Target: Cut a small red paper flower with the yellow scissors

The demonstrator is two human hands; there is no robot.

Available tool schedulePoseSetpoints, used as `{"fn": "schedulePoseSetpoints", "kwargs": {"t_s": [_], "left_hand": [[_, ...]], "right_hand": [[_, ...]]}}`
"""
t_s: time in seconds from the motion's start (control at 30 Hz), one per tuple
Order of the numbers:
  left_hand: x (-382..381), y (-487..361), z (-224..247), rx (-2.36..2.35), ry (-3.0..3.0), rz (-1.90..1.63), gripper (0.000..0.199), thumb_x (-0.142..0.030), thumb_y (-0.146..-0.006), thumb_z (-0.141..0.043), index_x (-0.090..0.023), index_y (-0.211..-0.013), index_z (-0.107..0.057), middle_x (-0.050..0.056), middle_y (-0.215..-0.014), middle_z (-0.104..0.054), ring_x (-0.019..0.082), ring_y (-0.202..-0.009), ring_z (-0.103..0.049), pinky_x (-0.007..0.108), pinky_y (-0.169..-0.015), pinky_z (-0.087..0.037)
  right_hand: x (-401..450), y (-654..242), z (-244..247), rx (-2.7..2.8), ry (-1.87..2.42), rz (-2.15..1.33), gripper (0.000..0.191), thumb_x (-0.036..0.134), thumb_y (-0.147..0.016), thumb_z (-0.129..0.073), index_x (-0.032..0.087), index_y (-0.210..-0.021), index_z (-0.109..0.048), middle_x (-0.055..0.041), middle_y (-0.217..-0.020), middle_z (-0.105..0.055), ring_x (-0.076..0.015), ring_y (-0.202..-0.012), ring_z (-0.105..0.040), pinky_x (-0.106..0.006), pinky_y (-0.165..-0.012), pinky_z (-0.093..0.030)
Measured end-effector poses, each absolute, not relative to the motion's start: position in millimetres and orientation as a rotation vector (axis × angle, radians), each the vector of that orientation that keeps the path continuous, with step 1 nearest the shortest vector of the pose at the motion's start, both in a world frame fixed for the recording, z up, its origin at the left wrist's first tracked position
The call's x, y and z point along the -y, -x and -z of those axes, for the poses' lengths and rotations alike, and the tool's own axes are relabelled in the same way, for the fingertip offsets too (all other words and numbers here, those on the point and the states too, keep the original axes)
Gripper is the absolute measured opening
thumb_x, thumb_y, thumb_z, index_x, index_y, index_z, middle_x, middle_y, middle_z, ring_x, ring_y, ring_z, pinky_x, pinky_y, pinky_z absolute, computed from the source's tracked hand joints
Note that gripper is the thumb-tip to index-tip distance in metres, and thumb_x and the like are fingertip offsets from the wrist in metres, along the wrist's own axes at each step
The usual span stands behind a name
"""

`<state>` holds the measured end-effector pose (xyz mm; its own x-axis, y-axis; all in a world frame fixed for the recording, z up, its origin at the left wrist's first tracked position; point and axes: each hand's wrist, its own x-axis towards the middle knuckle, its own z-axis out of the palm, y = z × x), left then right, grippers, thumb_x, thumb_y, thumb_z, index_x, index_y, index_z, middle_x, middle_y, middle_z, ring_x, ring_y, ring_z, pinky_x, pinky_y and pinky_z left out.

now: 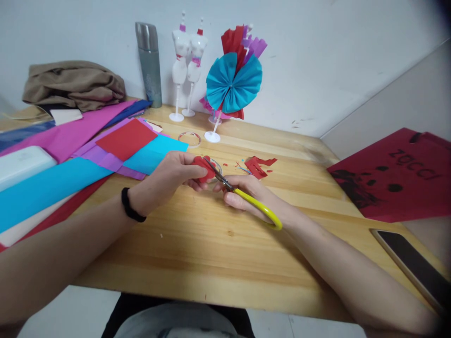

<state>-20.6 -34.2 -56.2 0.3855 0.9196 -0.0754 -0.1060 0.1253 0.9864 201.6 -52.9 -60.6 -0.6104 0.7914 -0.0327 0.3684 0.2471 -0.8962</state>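
Note:
My left hand [179,170] pinches a small piece of red paper [201,170] with scalloped, petal-like edges. In my right hand [243,190] is a pair of scissors [259,206] with yellow handles. Their dark blades lie against the red paper at its right side, pointing up and left. Whether the blades are apart is hard to make out. Just right of the hands lie red paper scraps [259,166] and tiny cut bits. A roll of clear tape [218,165] is partly hidden behind the hands.
Coloured paper sheets [70,171] cover the left side. Behind stand two small white mannequins [179,68], a third dressed in blue pleated paper [234,82], a bottle [150,70] and a tape ring [189,139]. A red bag [398,178] and a phone [412,263] lie at right.

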Motion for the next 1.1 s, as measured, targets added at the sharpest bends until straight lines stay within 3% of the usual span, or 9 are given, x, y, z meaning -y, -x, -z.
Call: {"fn": "schedulePoseSetpoints", "kwargs": {"t_s": [0.4, 0.7, 0.97, 1.1], "left_hand": [[34.7, 18.4, 56.1, -0.920, -1.148, -0.903, 0.009, -0.018, -0.069, -0.075, -0.012, -0.062, -0.076, 0.005, -0.061, -0.073, 0.012, -0.057, -0.066, 0.021, -0.057, -0.053], [33.4, 18.9, 57.2, -0.908, -1.141, -0.904, 0.009, -0.017, -0.070, -0.073, -0.013, -0.063, -0.075, 0.005, -0.061, -0.073, 0.012, -0.057, -0.066, 0.021, -0.057, -0.052], [32.9, 19.3, 58.0, -0.901, -1.151, -0.903, 0.009, -0.017, -0.070, -0.073, -0.012, -0.064, -0.076, 0.005, -0.061, -0.073, 0.012, -0.057, -0.066, 0.021, -0.056, -0.052], [32.7, 19.7, 57.3, -0.890, -1.168, -0.899, 0.009, -0.017, -0.069, -0.073, -0.013, -0.062, -0.075, 0.005, -0.061, -0.073, 0.012, -0.057, -0.065, 0.020, -0.055, -0.052]], "right_hand": [[53.6, -197.4, 59.0, 2.073, 1.103, -1.342, 0.055, 0.074, -0.085, -0.066, 0.021, -0.076, -0.054, 0.0050, -0.062, -0.039, -0.0111, -0.053, -0.034, -0.028, -0.049, -0.025], [53.5, -199.0, 59.6, 2.078, 1.071, -1.333, 0.050, 0.067, -0.088, -0.067, 0.018, -0.084, -0.059, 0.0042, -0.067, -0.042, -0.0116, -0.056, -0.037, -0.028, -0.051, -0.029], [52.5, -198.7, 60.5, 2.080, 1.098, -1.323, 0.053, 0.071, -0.085, -0.067, 0.021, -0.074, -0.054, 0.0044, -0.064, -0.040, -0.0113, -0.054, -0.035, -0.028, -0.050, -0.026], [50.9, -202.0, 62.4, 2.084, 1.063, -1.348, 0.053, 0.072, -0.086, -0.067, 0.019, -0.081, -0.060, 0.0030, -0.066, -0.047, -0.0122, -0.055, -0.040, -0.028, -0.050, -0.030]]}}
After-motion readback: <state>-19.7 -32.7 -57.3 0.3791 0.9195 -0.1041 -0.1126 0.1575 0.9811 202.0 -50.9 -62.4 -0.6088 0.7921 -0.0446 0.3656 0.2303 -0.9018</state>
